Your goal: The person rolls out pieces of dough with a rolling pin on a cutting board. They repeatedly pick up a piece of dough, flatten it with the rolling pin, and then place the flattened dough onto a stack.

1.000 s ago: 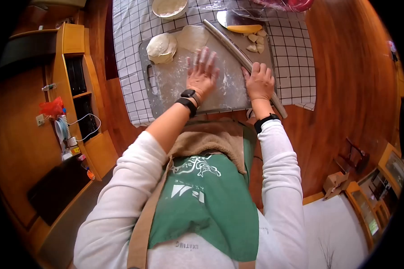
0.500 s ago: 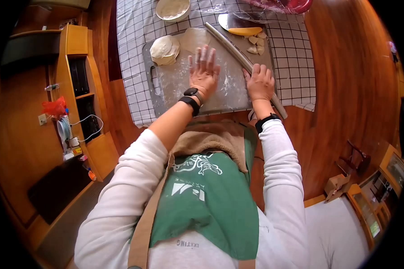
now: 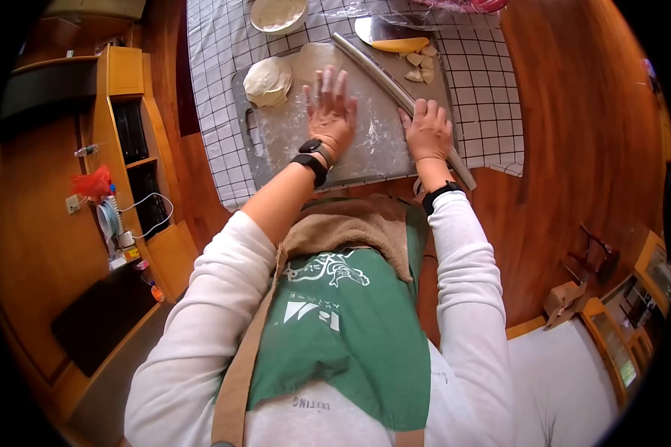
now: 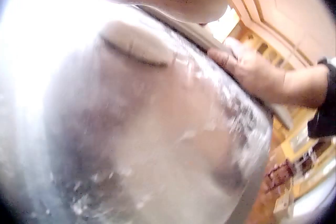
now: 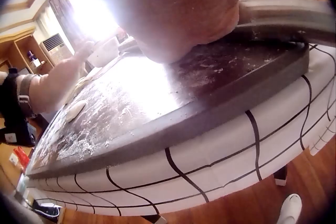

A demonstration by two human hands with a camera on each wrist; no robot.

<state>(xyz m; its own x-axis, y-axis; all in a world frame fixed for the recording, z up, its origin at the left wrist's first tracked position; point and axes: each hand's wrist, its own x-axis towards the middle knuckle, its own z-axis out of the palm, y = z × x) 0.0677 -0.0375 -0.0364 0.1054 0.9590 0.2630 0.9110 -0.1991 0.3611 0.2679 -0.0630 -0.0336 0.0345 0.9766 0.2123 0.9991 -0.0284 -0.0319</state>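
Note:
My left hand [image 3: 331, 119] is held with spread, floury fingers over the grey cutting board [image 3: 291, 165]. Below its palm lies a small pale dough disc [image 4: 134, 43], seen in both wrist views but hidden in the head view. A thin rolled wrapper [image 3: 317, 59] lies just past the fingertips, and a stack of floured wrappers [image 3: 268, 81] sits to their left. On the board's right side, my right hand [image 3: 429, 132] grips a metal rolling pin [image 3: 373, 68] near its lower end, fingers curled over it. The pin lies diagonally, its near end sticking out past the board.
Several dough pieces [image 3: 427, 73] lie at the board's far right beside a knife with a yellow handle [image 3: 399, 45]. Beyond the board stand a bowl [image 3: 279, 30] and something pink-red [image 3: 489, 4]. A checked cloth [image 3: 487, 89] covers the table.
The left hand has shifted slightly forward and left over the board, fingers still spread. My right hand keeps its grip on the rolling pin. The head view has tilted a little.

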